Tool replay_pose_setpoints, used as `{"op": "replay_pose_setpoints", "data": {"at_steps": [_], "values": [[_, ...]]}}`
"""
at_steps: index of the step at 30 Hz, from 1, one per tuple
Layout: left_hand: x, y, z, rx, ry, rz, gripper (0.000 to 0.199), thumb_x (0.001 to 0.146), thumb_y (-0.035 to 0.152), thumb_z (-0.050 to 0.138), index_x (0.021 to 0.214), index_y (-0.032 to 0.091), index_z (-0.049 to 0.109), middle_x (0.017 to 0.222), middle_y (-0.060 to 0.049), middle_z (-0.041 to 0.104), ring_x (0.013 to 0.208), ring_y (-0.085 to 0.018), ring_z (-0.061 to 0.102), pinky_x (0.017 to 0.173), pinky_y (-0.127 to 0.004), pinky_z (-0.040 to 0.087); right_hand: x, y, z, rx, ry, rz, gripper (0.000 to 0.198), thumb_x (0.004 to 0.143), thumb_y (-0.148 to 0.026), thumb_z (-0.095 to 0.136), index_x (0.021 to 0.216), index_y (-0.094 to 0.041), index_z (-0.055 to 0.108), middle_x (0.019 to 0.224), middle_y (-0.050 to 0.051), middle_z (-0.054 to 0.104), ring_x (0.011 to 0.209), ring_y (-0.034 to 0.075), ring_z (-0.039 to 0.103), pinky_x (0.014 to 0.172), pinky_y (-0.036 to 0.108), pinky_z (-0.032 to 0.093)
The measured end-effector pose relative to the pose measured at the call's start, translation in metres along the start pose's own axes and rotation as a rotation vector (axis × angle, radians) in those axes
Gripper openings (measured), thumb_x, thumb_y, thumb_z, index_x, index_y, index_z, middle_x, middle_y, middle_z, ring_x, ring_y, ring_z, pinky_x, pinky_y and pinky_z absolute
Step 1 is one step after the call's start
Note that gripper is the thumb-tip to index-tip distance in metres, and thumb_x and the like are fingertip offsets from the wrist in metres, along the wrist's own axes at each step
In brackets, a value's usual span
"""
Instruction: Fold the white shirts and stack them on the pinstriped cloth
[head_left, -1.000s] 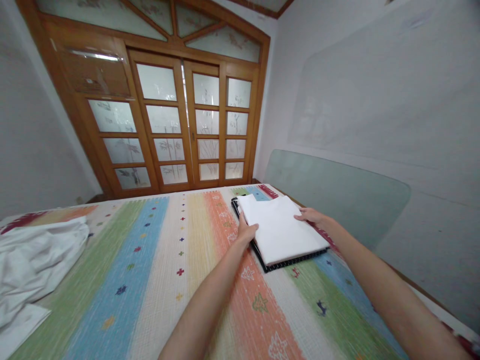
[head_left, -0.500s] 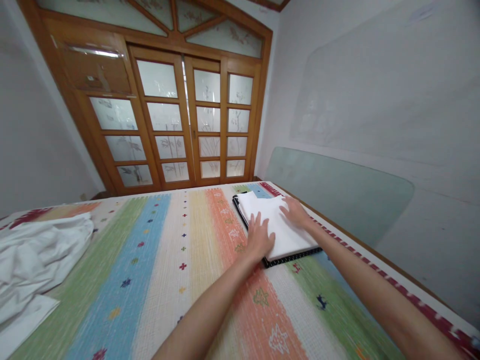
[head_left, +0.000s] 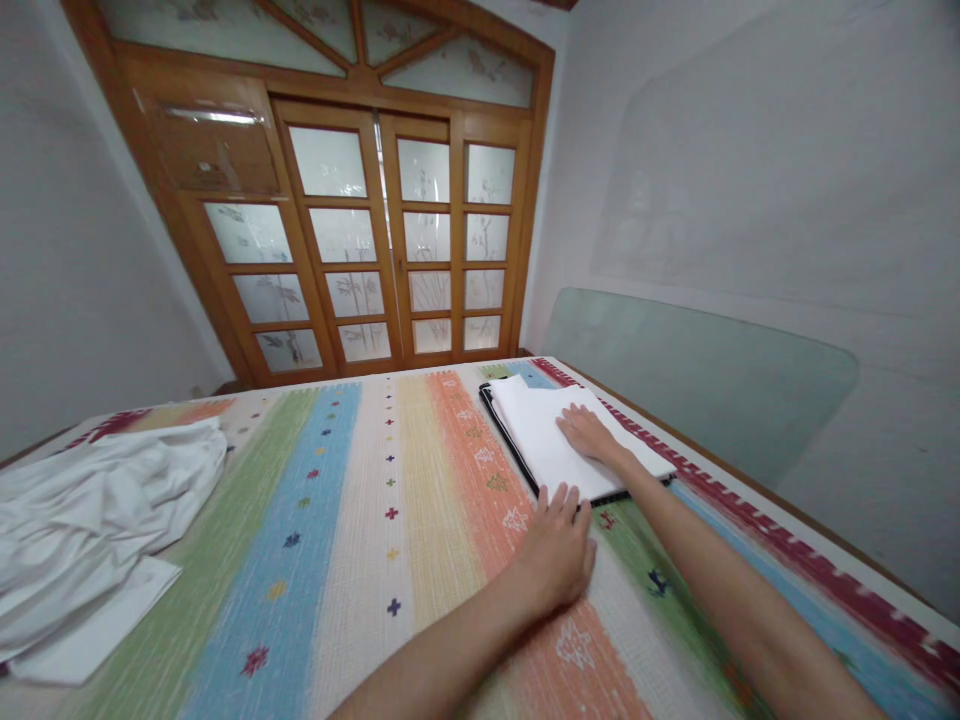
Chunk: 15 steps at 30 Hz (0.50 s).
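Note:
A folded white garment (head_left: 540, 430) lies flat on top of a folded black cloth (head_left: 511, 447), whose dark edge shows along the left and near sides. My right hand (head_left: 590, 432) rests on the white garment, fingers stretched out. At the stack's near left corner is my left hand (head_left: 559, 540), its fingers extended and the fingertips by the cloth edge. Neither hand grips anything. On the far left lies a crumpled white garment (head_left: 112, 510).
A striped woven cover (head_left: 360, 560) spreads over the bed under everything. Behind it stand wooden doors with glass panes (head_left: 405, 240). A pale green panel (head_left: 690, 370) is on the right wall, beside the bed's edge.
My left hand has slid off the white garment toward me, to the stack's near corner. My right hand stays on the garment, slightly nearer. The view has shifted a little left.

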<state>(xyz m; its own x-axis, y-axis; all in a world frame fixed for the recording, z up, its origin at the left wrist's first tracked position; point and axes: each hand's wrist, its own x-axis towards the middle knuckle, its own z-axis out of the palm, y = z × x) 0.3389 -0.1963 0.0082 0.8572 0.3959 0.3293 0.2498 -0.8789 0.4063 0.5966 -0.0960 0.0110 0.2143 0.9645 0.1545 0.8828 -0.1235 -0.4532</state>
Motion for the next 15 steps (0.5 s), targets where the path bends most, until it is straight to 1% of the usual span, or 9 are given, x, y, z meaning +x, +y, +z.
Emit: {"op": "replay_pose_setpoints", "data": {"at_steps": [2, 4, 6, 8, 11, 13, 15], "values": [[-0.015, 0.005, -0.005, -0.017, -0.068, 0.087, 0.049, 0.094, 0.031, 0.039, 0.139, 0.013, 0.047, 0.149, -0.019, 0.042, 0.144, -0.033, 0.029, 0.118, -0.057, 0.019, -0.004, -0.02, 0.006, 0.005, 0.023, -0.012, 0.058, 0.094, -0.053, 0.041, 0.138, -0.017, 0.051, 0.156, 0.014, 0.032, 0.148, 0.034, 0.012, 0.119, 0.057, 0.005], [-0.032, 0.008, -0.01, -0.059, -0.139, 0.16, 0.048, 0.094, 0.033, 0.039, 0.137, 0.014, 0.048, 0.148, -0.018, 0.045, 0.142, -0.032, 0.033, 0.117, -0.054, 0.024, -0.009, -0.04, 0.014, 0.052, 0.026, -0.066, 0.064, 0.093, -0.059, 0.041, 0.14, -0.018, 0.05, 0.156, 0.012, 0.031, 0.148, 0.032, 0.013, 0.12, 0.052, 0.006], [-0.05, 0.007, -0.018, -0.108, -0.177, 0.201, 0.049, 0.096, 0.035, 0.038, 0.14, 0.015, 0.046, 0.149, -0.017, 0.044, 0.142, -0.031, 0.033, 0.117, -0.05, 0.027, -0.014, -0.055, 0.021, 0.098, 0.002, -0.138, 0.071, 0.091, -0.065, 0.04, 0.142, -0.017, 0.047, 0.157, 0.011, 0.03, 0.148, 0.03, 0.011, 0.121, 0.047, 0.005], [-0.067, 0.001, -0.029, -0.147, -0.177, 0.202, 0.051, 0.096, 0.037, 0.038, 0.143, 0.018, 0.044, 0.151, -0.014, 0.042, 0.143, -0.029, 0.032, 0.118, -0.048, 0.025, -0.019, -0.064, 0.027, 0.103, -0.024, -0.157, 0.076, 0.09, -0.068, 0.039, 0.145, -0.016, 0.044, 0.158, 0.011, 0.028, 0.148, 0.029, 0.011, 0.121, 0.045, 0.005], [-0.091, -0.021, -0.051, -0.2, -0.141, 0.108, 0.052, 0.096, 0.041, 0.042, 0.144, 0.022, 0.044, 0.151, -0.011, 0.043, 0.142, -0.028, 0.034, 0.119, -0.048, 0.023, -0.023, -0.062, 0.029, 0.085, -0.047, -0.093, 0.071, 0.091, -0.066, 0.037, 0.147, -0.022, 0.041, 0.158, 0.008, 0.028, 0.148, 0.029, 0.013, 0.121, 0.047, 0.006], [-0.107, -0.042, -0.069, -0.244, -0.089, 0.004, 0.049, 0.095, 0.042, 0.044, 0.142, 0.027, 0.048, 0.15, -0.008, 0.044, 0.142, -0.026, 0.035, 0.119, -0.047, 0.021, -0.025, -0.055, 0.028, 0.034, -0.047, -0.055, 0.063, 0.094, -0.06, 0.035, 0.148, -0.026, 0.039, 0.158, 0.005, 0.029, 0.147, 0.028, 0.016, 0.12, 0.049, 0.008], [-0.125, -0.067, -0.086, -0.279, -0.027, -0.122, 0.047, 0.093, 0.043, 0.048, 0.138, 0.03, 0.051, 0.149, -0.006, 0.044, 0.142, -0.024, 0.034, 0.12, -0.046, 0.017, -0.026, -0.046, 0.025, -0.069, -0.042, -0.037, 0.058, 0.096, -0.053, 0.033, 0.147, -0.026, 0.039, 0.157, 0.006, 0.031, 0.147, 0.028, 0.02, 0.119, 0.051, 0.009]]}}
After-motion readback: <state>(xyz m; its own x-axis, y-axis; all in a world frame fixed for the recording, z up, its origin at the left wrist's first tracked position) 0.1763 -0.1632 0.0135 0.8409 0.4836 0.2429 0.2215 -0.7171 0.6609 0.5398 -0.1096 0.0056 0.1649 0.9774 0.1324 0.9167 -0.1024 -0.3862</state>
